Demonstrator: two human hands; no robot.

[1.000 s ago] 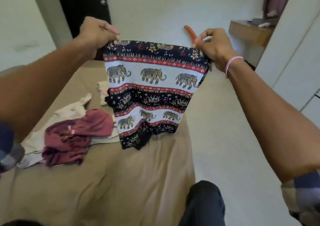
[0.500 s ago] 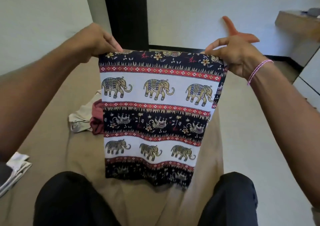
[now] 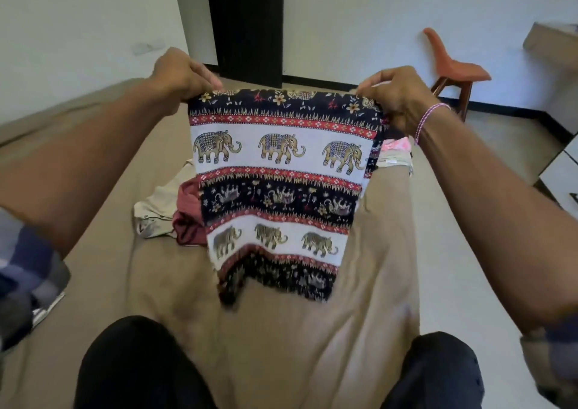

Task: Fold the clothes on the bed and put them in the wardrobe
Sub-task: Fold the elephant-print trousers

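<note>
Pinches by left hand (image 3: 179,75) at ten o'clock, right hand (image 3: 398,95) at two, on cloth (image 3: 281,164) corners: hung flat over bed (image 3: 281,339), likely for folding.

Navy, red and white elephant-print cloth (image 3: 281,170) hangs over the tan-sheeted bed (image 3: 281,330). The left hand (image 3: 179,75) pinches its top left corner and the right hand (image 3: 395,95) its top right corner. The lower hem is at sheet level; contact cannot be confirmed. The person's dark-trousered knees (image 3: 131,361) are nearest the camera, one on each side of the cloth.

Behind the cloth, to the left, a crumpled maroon garment (image 3: 187,211) lies on the bed, touching a cream garment (image 3: 156,208) further left. A pink-and-white folded item (image 3: 395,152) sits at the bed's right edge, below the right hand.

Beyond the bed stands a black door (image 3: 247,23), with an orange wooden-legged chair (image 3: 456,67) to its right, near the wall.
</note>
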